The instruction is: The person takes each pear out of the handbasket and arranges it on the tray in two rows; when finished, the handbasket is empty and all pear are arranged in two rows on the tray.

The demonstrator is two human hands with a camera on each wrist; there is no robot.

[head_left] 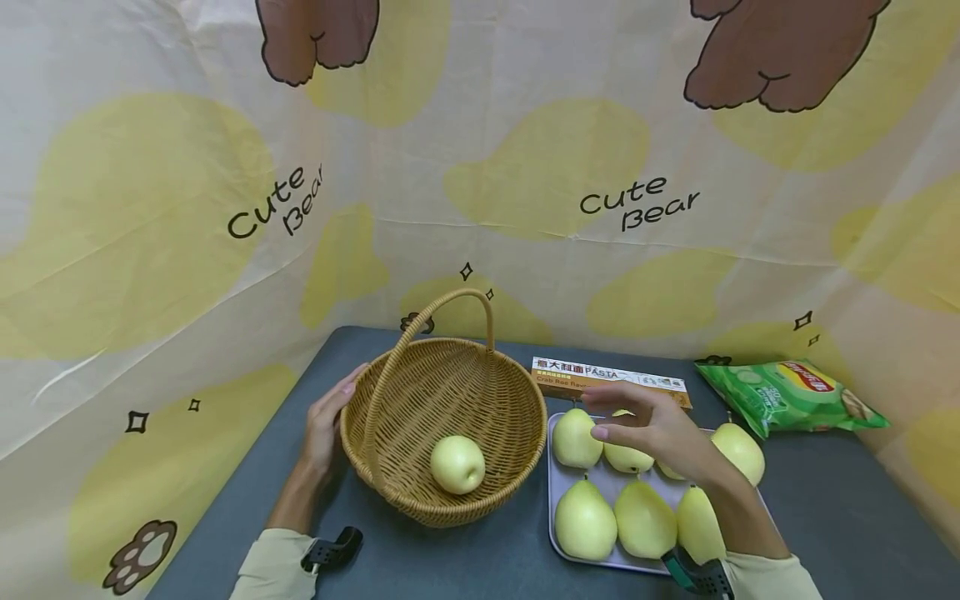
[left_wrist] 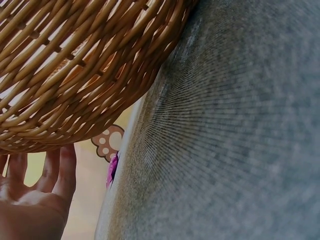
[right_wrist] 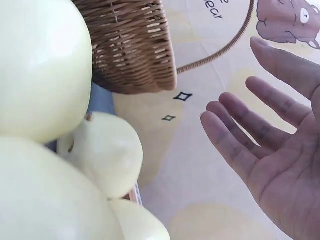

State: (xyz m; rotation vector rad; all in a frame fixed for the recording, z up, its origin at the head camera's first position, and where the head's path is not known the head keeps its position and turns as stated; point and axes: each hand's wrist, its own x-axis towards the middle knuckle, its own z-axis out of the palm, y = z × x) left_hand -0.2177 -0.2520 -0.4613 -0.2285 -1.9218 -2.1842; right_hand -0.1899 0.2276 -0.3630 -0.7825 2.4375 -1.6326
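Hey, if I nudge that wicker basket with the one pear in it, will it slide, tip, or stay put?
The wicker basket looks light and stiff, so it would probably slide on the smooth table. Its rounded bottom might rock. The lone pear inside would likely roll. The left hand resting against its side should steady it.

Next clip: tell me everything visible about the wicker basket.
The wicker basket is round and bowl-shaped, woven from tan cane, with one arched handle rising over it from rim to rim. It stands upright on the dark grey table, left of the tray of pears. One pale yellow-green pear lies inside. The left hand rests against its outer left wall with straight fingers. The right hand hovers open over the tray, not touching the basket.
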